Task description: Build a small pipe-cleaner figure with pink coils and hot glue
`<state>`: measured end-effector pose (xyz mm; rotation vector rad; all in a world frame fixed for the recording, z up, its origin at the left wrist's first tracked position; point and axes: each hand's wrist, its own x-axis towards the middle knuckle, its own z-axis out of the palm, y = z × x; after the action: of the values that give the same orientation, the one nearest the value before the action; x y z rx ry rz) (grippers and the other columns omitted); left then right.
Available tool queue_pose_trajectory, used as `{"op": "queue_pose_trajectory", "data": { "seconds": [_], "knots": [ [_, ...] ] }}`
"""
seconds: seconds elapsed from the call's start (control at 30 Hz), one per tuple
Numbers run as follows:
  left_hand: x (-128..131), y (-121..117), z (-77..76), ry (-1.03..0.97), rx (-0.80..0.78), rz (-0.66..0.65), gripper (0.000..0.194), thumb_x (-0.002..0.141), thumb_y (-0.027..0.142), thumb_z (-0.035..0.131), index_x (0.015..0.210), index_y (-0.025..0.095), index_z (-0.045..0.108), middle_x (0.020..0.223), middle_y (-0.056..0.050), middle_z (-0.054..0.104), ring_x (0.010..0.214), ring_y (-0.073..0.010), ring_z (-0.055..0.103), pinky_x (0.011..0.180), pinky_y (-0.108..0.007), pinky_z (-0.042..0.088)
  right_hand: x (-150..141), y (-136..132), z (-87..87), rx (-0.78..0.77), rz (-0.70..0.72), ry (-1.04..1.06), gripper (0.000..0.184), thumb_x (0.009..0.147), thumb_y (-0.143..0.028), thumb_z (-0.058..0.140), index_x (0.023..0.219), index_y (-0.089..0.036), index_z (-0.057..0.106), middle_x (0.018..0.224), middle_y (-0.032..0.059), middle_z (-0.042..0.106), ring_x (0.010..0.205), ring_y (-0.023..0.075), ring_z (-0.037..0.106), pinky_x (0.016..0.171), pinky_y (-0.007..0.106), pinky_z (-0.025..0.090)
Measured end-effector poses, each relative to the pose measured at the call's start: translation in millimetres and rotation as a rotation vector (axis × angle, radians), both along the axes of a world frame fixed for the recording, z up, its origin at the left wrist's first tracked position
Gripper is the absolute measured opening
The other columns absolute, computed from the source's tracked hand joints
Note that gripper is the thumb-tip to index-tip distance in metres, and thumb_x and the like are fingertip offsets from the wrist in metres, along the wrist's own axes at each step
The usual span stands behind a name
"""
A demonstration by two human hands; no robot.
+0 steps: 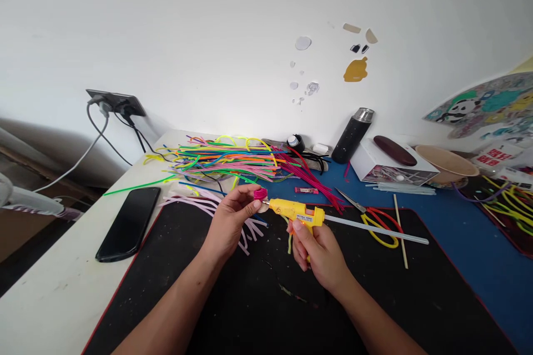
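Between its thumb and fingers, my left hand (233, 213) pinches a small magenta coil (260, 194) that looks like wound pipe cleaner. A pale piece shows just under the coil. My right hand (316, 249) is wrapped around the handle of a yellow hot glue gun (293, 212), whose metal nozzle points left and meets the underside of the coil or sits very close to it. From the gun's rear a long translucent glue stick (377, 228) sticks out to the right. Both hands are over the black mat (250, 305).
Behind the hands lies a pile of colourful pipe cleaners (225, 158). Scissors (375, 219) and a thin wooden stick (400, 233) lie at right. A black phone (129, 224) rests at left. A black thermos (353, 136) and a white box (389, 163) stand by the wall.
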<state>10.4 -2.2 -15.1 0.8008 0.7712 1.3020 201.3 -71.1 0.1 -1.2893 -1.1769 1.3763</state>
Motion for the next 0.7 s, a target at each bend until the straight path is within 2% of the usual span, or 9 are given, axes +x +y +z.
{"op": "queue_pose_trajectory", "data": {
  "seconds": [0.7],
  "knots": [
    [1.3, 0.4, -2.9, 0.034, -0.005, 0.012, 0.04, 0.068, 0.035, 0.101, 0.103, 0.024, 0.085, 0.093, -0.003, 0.079, 0.089, -0.017, 0.072, 0.08, -0.025, 0.06, -0.1, -1.3, -6.1, 0.037, -0.024, -0.085, 0.062, 0.096, -0.08, 0.057, 0.083, -0.02, 0.059, 0.042, -0.009, 0.043, 0.033, 0.0095, 0.041, 0.041, 0.024, 0.031]
  ]
}}
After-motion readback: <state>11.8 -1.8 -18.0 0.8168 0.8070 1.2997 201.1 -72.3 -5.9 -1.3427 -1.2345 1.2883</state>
